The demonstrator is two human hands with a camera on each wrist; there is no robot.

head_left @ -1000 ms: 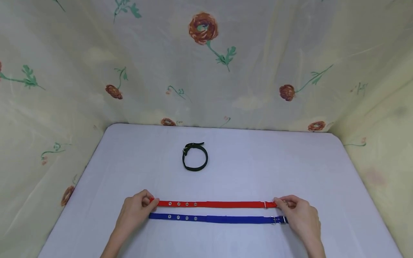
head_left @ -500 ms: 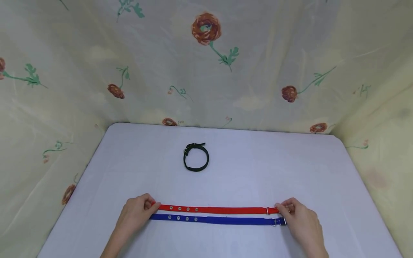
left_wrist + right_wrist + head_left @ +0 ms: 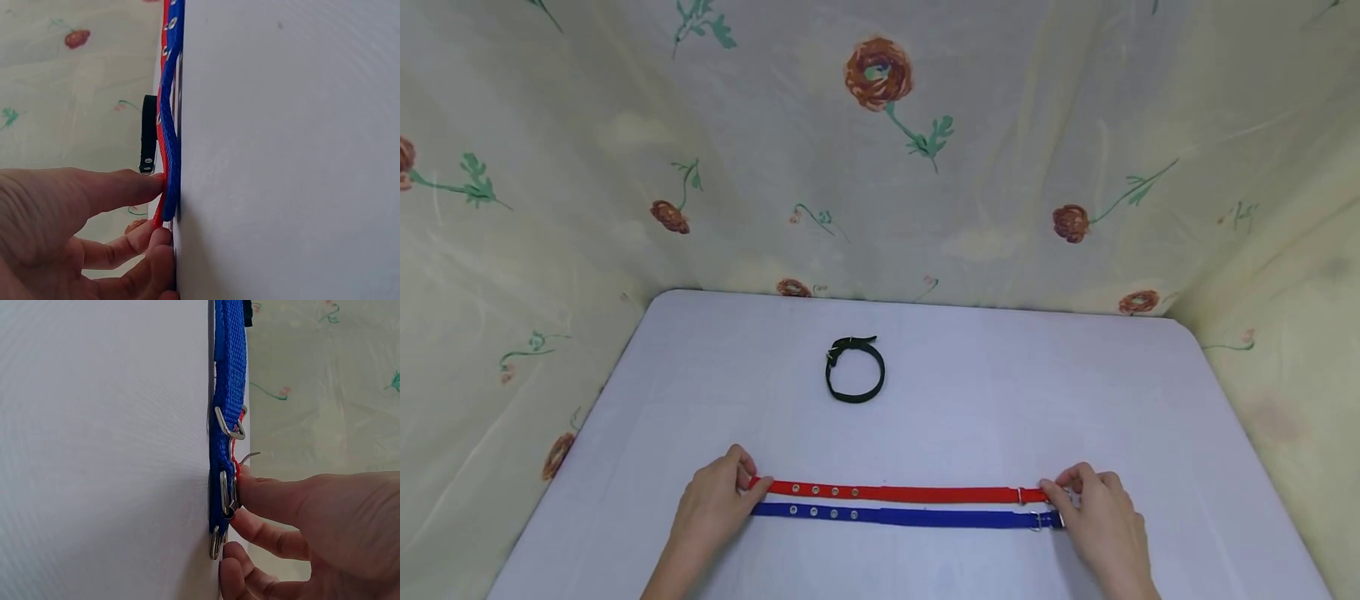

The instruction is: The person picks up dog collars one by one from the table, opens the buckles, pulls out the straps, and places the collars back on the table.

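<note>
A red collar (image 3: 925,495) lies stretched straight from side to side, with metal eyelets toward its left end and a D-ring near its right. My left hand (image 3: 713,507) pinches its left tip between thumb and fingers. At the buckle end, my right hand (image 3: 1103,521) pinches the red strap. Just nearer to me runs a blue collar (image 3: 940,518) of the same make, parallel, with a narrow gap between the two. In the right wrist view the blue collar's metal D-ring (image 3: 230,427) shows, and my fingers overlap part of the red buckle.
A dark collar (image 3: 854,399), buckled into a ring, lies farther back on the white table (image 3: 1037,392). Floral cloth (image 3: 985,167) hangs around the table's back and sides.
Both hands have drawn the red collar toward me, so the gap to the blue collar has narrowed. The blue and dark collars have stayed in place.
</note>
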